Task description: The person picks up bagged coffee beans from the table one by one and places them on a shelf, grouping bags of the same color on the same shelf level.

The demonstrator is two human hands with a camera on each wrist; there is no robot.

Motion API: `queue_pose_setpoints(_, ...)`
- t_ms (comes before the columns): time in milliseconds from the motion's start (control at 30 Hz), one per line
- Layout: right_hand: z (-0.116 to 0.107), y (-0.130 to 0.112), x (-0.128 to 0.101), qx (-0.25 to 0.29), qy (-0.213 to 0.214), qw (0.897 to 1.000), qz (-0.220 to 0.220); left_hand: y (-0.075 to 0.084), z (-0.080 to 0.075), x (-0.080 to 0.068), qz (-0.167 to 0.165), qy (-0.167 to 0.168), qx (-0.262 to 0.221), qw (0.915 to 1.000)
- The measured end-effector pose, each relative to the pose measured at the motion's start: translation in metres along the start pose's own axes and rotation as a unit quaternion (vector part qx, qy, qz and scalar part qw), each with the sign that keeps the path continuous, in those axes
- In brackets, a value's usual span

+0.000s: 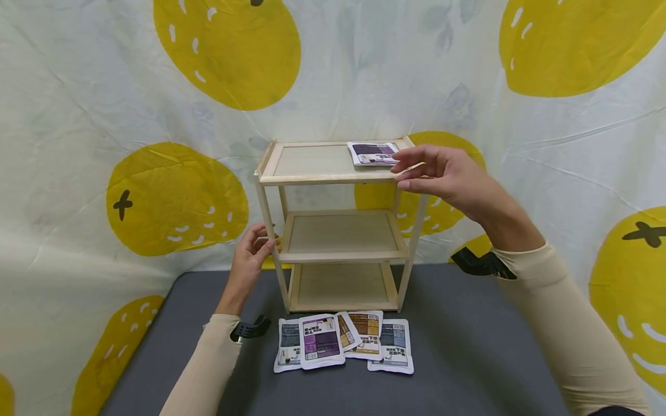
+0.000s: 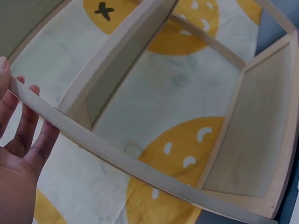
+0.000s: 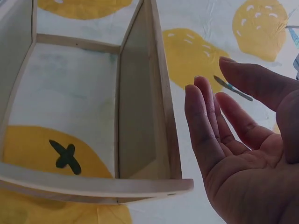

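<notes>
A wooden shelf rack (image 1: pixel 338 256) with three tiers stands on the dark table. My left hand (image 1: pixel 251 254) grips its front left post (image 2: pixel 93 140), with the thumb on one side and the fingers on the other. At the right end of the top tier, my right hand (image 1: pixel 442 176) hovers with its fingers loosely bent. Nothing is held in it; the right wrist view shows a gap between the thumb and fingers (image 3: pixel 202 121). A purple and white packet (image 1: pixel 372 154) lies on the top tier, just left of those fingertips, which overlap its edge in the head view.
Several flat packets lie overlapping in front of the rack: a purple one (image 1: pixel 321 342), orange ones (image 1: pixel 366 335) and a blue-grey one (image 1: pixel 393 346) at the right. Behind the rack hangs a pale cloth (image 1: pixel 322 69) printed with yellow fruit. The dark table (image 1: pixel 468 358) extends to both sides.
</notes>
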State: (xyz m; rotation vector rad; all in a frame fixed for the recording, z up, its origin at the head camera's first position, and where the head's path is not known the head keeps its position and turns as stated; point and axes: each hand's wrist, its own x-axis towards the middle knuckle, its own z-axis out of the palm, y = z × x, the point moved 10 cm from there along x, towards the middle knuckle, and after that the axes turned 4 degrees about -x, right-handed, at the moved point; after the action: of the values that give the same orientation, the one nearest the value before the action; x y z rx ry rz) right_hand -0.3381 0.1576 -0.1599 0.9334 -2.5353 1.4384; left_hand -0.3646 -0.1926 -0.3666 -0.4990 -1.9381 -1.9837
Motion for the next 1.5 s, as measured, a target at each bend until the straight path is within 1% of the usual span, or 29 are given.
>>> queue_pose_setpoints(267,0.026,0.002,-0.016,0.034,-0.04,0.998,-0.019,0.001,0.0,0.0,0.0,-0.002,0.0,1.0)
queue_pose_setpoints(400,0.041,0.006,-0.021,0.055,-0.063,0.996,-0.019,0.002,-0.001,0.0,-0.002,0.0,0.0,1.0)
queue_pose_setpoints(700,0.076,0.018,-0.034,0.065,-0.096,0.993,-0.011,0.004,-0.001,0.001,0.001,-0.002,-0.006,1.0)
queue_pose_setpoints(933,0.106,0.036,-0.042,0.103,-0.126,0.987,-0.006,0.004,-0.001,0.001,0.0,-0.002,-0.008,1.0)
queue_pose_setpoints(1100,0.128,0.052,-0.046,0.107,-0.14,0.984,-0.002,0.003,0.0,0.001,-0.001,-0.003,-0.009,1.0)
queue_pose_setpoints(1333,0.157,0.068,-0.053,0.115,-0.157,0.981,0.007,0.003,0.0,0.001,0.002,-0.008,-0.008,0.9999)
queue_pose_setpoints(1500,0.176,0.082,-0.059,0.144,-0.17,0.975,0.02,0.003,0.0,0.001,0.002,-0.008,-0.001,1.0)
